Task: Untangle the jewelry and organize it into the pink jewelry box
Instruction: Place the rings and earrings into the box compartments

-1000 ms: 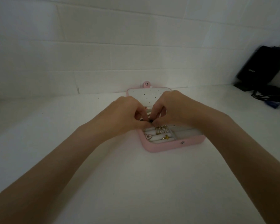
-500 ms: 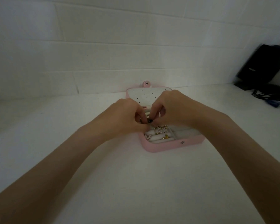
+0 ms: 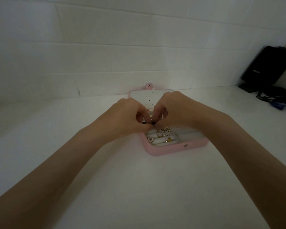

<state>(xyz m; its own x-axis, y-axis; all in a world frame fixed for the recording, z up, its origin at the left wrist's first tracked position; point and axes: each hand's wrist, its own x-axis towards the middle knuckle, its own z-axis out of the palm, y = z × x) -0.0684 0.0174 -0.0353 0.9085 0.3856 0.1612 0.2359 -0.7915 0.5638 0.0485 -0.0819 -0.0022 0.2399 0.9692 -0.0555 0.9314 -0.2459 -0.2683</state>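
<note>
1. Both bare forearms reach forward from the lower corners and converge toward the middle
2. The left hand (image 3: 125, 115) is curled, knuckles up, with thumb and fingertips pinched together
3. The right hand (image 3: 172, 108) mirrors it, fingers bent downward
4. The dark-nailed fingertips (image 3: 153, 123) of the two hands meet, touching

Your view is dim and grainy; the brightest patch glows behind the pink jewelry box (image 3: 175, 149), with wide-angle bending toward the edges.
</note>
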